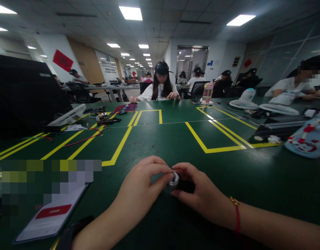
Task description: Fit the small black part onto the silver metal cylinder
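- Closing at the upper rim of a small metal cylinder [173,183], the left hand [142,180] brings thumb and forefinger together on it.
- Right hand [204,190]: forefinger and thumb stand apart, curved around the cylinder's near and far sides; whether they press on it I cannot tell.
- The cylinder sits between both hands' fingertips, low over the green table [160,142], its open end facing up.
- Left of the fingers, nearer the wearer, lies a phone [54,215], partly pixelated.
- Behind the right fingers, a red bracelet [237,217] circles the wrist.
- Beyond the fingers, yellow tape [123,142] marks the tabletop; farther on, a person [162,88] sits facing them.
- Well to the fingers' right, a blue patterned object [307,139] rests by the table's side.
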{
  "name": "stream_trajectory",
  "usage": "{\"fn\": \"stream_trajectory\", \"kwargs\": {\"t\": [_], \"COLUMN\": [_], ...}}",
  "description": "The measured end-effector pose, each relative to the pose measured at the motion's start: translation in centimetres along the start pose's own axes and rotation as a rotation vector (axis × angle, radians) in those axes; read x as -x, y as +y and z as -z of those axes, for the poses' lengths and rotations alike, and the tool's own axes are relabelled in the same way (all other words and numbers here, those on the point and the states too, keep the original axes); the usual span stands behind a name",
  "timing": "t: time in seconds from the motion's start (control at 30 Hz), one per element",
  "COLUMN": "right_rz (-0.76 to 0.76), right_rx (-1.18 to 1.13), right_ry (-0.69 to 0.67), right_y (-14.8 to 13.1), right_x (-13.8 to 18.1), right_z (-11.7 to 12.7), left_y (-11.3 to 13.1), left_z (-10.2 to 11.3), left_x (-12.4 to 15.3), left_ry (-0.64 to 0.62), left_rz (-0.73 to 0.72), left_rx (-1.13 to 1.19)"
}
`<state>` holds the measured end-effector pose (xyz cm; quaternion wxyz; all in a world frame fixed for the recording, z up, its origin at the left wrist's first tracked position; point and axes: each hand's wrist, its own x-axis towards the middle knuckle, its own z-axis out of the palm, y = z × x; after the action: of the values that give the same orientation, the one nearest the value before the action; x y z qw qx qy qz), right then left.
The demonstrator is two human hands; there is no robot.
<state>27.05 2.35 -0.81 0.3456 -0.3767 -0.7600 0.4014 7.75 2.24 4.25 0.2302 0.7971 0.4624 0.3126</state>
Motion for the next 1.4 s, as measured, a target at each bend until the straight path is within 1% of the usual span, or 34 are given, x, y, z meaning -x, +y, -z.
{"fn": "stream_trajectory", "kwargs": {"t": [0.07,0.13,0.17,0.23,0.33,0.5,0.6,0.67,0.7,0.77,0.87,0.93,0.97,1.0,1.03,1.1,1.13,1.2,1.27,1.3,1.33,1.37,1.4], "right_rz": [-0.006,-0.009,-0.007,0.002,0.013,0.003,-0.007,-0.030,-0.051,-0.123,-0.281,-0.398,-0.454,-0.507,-0.552,-0.594,-0.581,-0.467,-0.230,-0.100,0.004,0.066,0.081], "right_rx": [0.034,0.106,0.147,0.215,0.258,0.262,0.270,0.292,0.310,0.369,0.542,0.695,0.767,0.826,0.863,0.910,0.963,1.159,1.327,1.328,1.260,1.139,0.993], "right_ry": [0.006,0.040,0.057,0.080,0.081,0.084,0.091,0.125,0.157,0.254,0.474,0.612,0.659,0.685,0.683,0.643,0.641,0.718,0.808,0.780,0.687,0.547,0.376], "right_y": [0.0,0.0,-0.1,-0.1,-0.2,-0.4,-0.6,-0.5,-0.4,0.4,2.5,4.3,5.2,6.1,6.8,8.0,8.2,8.1,6.9,6.0,4.9,3.8,2.6], "right_x": [0.0,0.1,0.2,0.3,0.4,0.4,0.3,0.6,0.9,2.0,4.8,7.2,8.4,9.5,10.5,11.9,12.1,11.7,10.4,9.4,8.3,7.2,6.0], "right_z": [0.1,0.2,0.3,0.5,0.7,0.4,0.6,1.7,2.6,5.5,11.7,15.9,17.8,19.5,20.8,22.5,22.7,22.1,19.8,18.2,16.2,14.0,11.6], "left_y": [-0.1,-0.6,-1.0,-1.9,-2.9,-3.0,-2.8,-3.0,-3.1,-3.6,-4.9,-5.8,-6.1,-6.4,-6.7,-6.9,-6.9,-6.8,-6.8,-6.8,-6.8,-6.8,-6.8], "left_z": [0.3,0.4,0.4,-0.1,-1.3,-2.7,-2.6,-2.1,-1.6,-0.4,1.5,2.4,2.7,2.8,2.8,2.6,2.4,2.2,2.2,2.2,2.2,2.2,2.2], "left_x": [-0.1,0.1,0.3,0.8,1.4,1.5,1.6,1.9,2.1,2.9,4.5,5.4,5.8,6.1,6.3,6.4,6.5,6.5,6.5,6.5,6.5,6.5,6.5], "left_ry": [0.049,0.085,0.078,0.018,-0.064,-0.059,-0.054,-0.049,-0.047,-0.043,-0.021,-0.015,-0.008,-0.003,0.002,0.004,0.003,-0.001,-0.009,-0.014,-0.018,-0.021,-0.021], "left_rz": [0.024,0.059,0.080,0.114,0.125,0.124,0.131,0.135,0.137,0.148,0.192,0.236,0.254,0.273,0.287,0.300,0.299,0.292,0.284,0.280,0.275,0.272,0.266], "left_rx": [0.032,0.040,0.024,-0.034,-0.115,-0.173,-0.175,-0.165,-0.146,-0.085,-0.007,0.001,0.003,0.002,0.002,0.003,0.004,0.009,0.012,0.011,0.009,0.005,0.002]}}
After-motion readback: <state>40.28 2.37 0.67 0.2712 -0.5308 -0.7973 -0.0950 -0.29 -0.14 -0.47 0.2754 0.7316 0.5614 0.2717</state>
